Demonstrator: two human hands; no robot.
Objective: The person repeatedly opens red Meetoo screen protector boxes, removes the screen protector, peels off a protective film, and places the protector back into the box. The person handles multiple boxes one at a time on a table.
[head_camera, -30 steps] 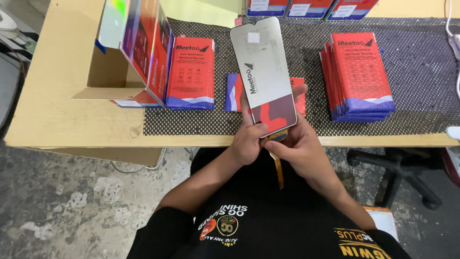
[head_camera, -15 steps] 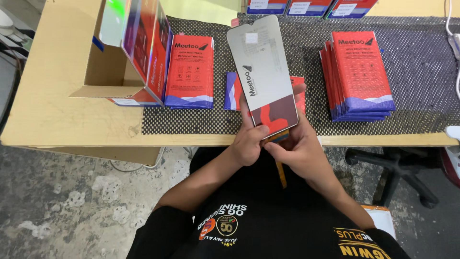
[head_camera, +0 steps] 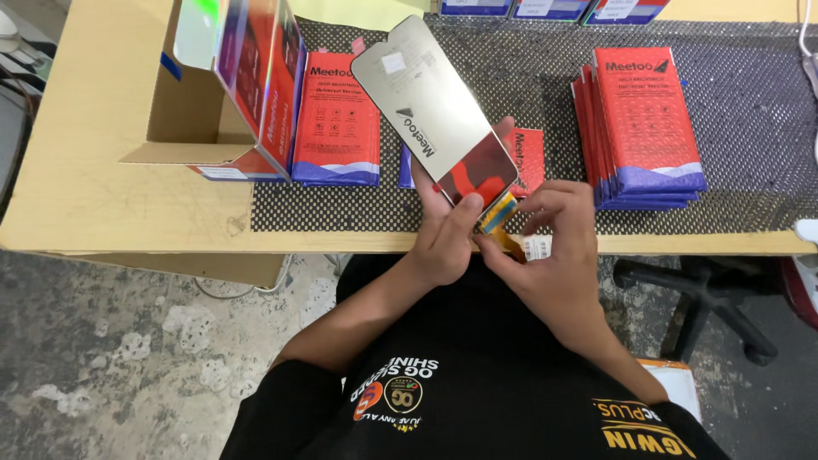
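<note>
Holding phone screen [head_camera: 434, 111], left hand [head_camera: 447, 234], right hand [head_camera: 554, 255]

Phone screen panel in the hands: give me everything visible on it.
The panel is a thin, flat, glossy rectangle with rounded corners, its mirror-like face reflecting grey and red. A small pale sticker sits near its top, and printing runs along one long edge. It is tilted, top leaning left, and held above the mat at the table's near edge. An orange flex ribbon hangs from its lower end. The left hand grips the lower end; the right hand pinches at the ribbon.
</note>
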